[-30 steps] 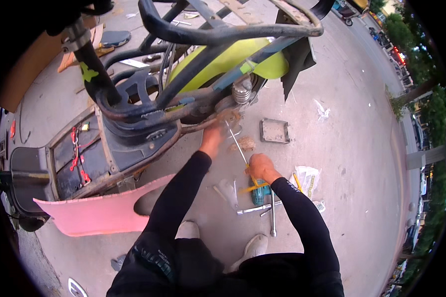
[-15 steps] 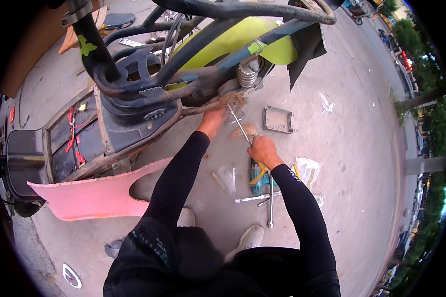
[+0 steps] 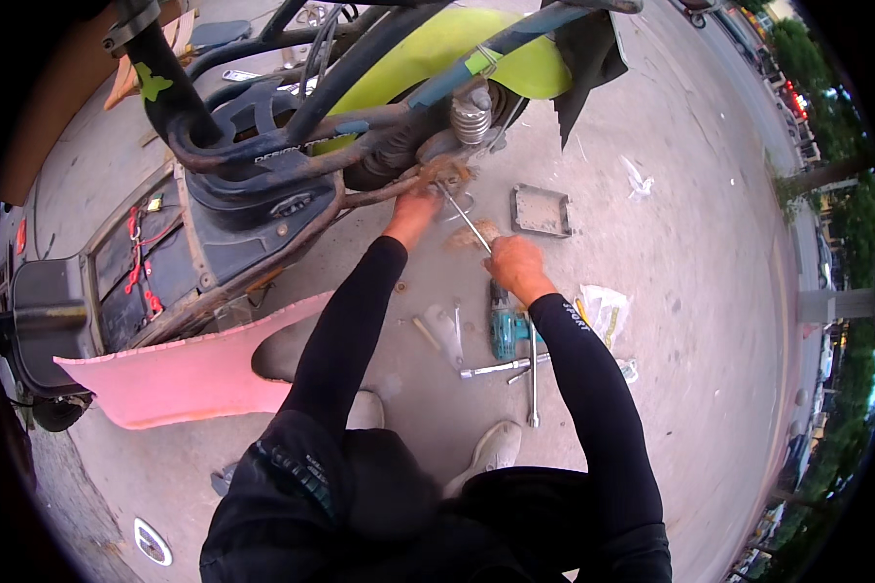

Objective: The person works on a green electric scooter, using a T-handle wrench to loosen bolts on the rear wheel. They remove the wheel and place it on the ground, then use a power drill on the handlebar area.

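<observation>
My left hand (image 3: pixel 415 212) is up against a rusty part (image 3: pixel 449 177) low on the vehicle frame, just under a coil spring (image 3: pixel 471 119). Its fingers look curled there, but their tips and whatever they grip are hidden. My right hand (image 3: pixel 517 262) is closed around a tool with a long thin metal shaft (image 3: pixel 469 223); the fist covers its handle. The shaft slants up and left, and its far end meets the rusty part beside my left hand. Below my right wrist a teal power drill (image 3: pixel 504 330) lies on the ground.
A pink curved panel (image 3: pixel 185 374) lies left of my legs. Right of the rusty part sits a shallow grey tray (image 3: pixel 515 219). Near the drill are a long socket wrench (image 3: pixel 534 394), another metal bar (image 3: pixel 491 369) and a plastic bag (image 3: pixel 608 309). A yellow-green fender (image 3: pixel 515 49) stands behind the frame.
My view has shifted slightly, so the frame sits a little further left and up. The tool's shaft remains at the rusty part, and both hands stay close to where they were.
</observation>
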`<state>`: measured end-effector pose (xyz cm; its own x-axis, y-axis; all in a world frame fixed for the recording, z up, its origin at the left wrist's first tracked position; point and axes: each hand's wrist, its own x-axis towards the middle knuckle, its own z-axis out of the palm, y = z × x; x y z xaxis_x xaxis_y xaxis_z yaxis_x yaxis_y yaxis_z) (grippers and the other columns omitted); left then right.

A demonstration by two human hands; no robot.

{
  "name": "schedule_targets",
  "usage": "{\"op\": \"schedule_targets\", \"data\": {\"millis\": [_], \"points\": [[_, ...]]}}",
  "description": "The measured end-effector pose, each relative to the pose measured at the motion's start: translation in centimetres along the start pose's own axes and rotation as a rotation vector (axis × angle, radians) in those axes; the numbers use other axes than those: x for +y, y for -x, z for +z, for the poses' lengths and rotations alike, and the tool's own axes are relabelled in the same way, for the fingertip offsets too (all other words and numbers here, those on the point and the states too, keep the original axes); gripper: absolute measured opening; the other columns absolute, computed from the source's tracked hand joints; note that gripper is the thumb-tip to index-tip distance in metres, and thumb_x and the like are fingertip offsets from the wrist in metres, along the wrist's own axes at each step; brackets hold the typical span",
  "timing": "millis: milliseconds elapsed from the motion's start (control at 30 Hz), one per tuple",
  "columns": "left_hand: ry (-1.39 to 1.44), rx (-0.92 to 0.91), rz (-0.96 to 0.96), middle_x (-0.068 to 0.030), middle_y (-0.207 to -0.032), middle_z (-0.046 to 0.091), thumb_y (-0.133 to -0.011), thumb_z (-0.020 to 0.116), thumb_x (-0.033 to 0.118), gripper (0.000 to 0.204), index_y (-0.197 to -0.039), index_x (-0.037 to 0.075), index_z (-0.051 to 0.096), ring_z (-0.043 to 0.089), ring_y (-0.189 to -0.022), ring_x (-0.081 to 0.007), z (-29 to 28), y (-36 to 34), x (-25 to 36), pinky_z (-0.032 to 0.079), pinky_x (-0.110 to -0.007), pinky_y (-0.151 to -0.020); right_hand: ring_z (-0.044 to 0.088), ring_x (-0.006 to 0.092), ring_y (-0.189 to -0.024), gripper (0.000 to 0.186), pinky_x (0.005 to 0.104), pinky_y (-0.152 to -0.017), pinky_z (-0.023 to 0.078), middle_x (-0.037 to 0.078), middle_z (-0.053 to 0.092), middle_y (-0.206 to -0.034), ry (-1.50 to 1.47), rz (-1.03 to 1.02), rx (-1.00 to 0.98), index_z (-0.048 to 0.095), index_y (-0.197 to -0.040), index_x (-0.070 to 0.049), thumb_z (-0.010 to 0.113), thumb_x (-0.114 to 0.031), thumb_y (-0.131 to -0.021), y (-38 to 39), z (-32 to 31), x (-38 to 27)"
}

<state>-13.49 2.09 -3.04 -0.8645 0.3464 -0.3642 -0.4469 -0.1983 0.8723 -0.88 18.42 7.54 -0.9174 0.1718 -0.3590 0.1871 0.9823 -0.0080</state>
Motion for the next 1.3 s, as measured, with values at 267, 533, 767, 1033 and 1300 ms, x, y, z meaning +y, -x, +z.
{"op": "schedule_targets", "data": {"millis": [267, 533, 767, 1033, 1300], "points": [[0.199, -0.011, -0.095, -0.0129, -0.127, 0.056, -0.099, 0.042, 0.006, 0.034, -0.132, -0.002, 0.047, 0.056, -0.119, -0.0234, 0.3, 2.4, 3.0, 0.048, -0.04, -0.103, 0.067, 0.042, -0.089, 0.021, 0.0489, -0.077, 0.055, 0.023, 0.07, -0.092, 0.122, -0.193, -0.143, 0.067, -0.098, -0.004, 0.055, -0.018, -0.087, 2.2, 2.6, 2.1], [0.178, 0.009, -0.017, -0.0068, -0.127, 0.057, -0.096, 0.051, 0.004, 0.031, -0.127, 0.006, 0.052, 0.056, -0.119, -0.0226, 0.0, 2.4, 2.2, 0.049, -0.04, -0.098, 0.067, 0.041, -0.091, 0.026, 0.0501, -0.079, 0.054, 0.021, 0.07, -0.095, 0.05, -0.303, -0.477, 0.069, -0.099, -0.005, 0.054, -0.021, -0.085, 7.8, 6.6, 4.6], [0.571, -0.04, 0.003, -0.0025, -0.131, 0.056, -0.095, 0.057, 0.007, 0.043, -0.136, 0.014, 0.049, 0.051, -0.125, -0.0204, -3.2, 4.8, 2.2, 0.039, -0.049, -0.106, 0.068, 0.0394, -0.094, 0.025, 0.0462, -0.081, 0.055, 0.022, 0.07, -0.099, 0.009, -0.226, -0.568, 0.072, -0.098, -0.002, 0.055, -0.013, -0.082, 12.0, 11.0, 5.4], [0.584, -0.174, 0.125, -0.0043, -0.141, 0.051, -0.094, 0.055, 0.004, 0.05, -0.141, 0.017, 0.044, 0.042, -0.137, -0.0246, -4.9, 5.5, 3.0, 0.029, -0.05, -0.113, 0.069, 0.0374, -0.094, 0.023, 0.047, -0.079, 0.055, 0.02, 0.071, -0.097, 0.039, -0.267, -0.513, 0.072, -0.095, -0.002, 0.056, -0.013, -0.083, 13.9, 13.0, 3.3], [0.792, -0.291, 0.142, -0.0074, -0.145, 0.048, -0.095, 0.054, 0.005, 0.043, -0.136, 0.015, 0.049, 0.043, -0.136, -0.0274, -7.6, 6.3, 1.5, 0.032, -0.048, -0.112, 0.069, 0.0364, -0.093, 0.022, 0.0461, -0.079, 0.055, 0.02, 0.071, -0.096, -0.05, -0.263, -0.537, 0.07, -0.095, -0.002, 0.054, -0.012, -0.084, 16.0, 15.6, 2.2]]}}
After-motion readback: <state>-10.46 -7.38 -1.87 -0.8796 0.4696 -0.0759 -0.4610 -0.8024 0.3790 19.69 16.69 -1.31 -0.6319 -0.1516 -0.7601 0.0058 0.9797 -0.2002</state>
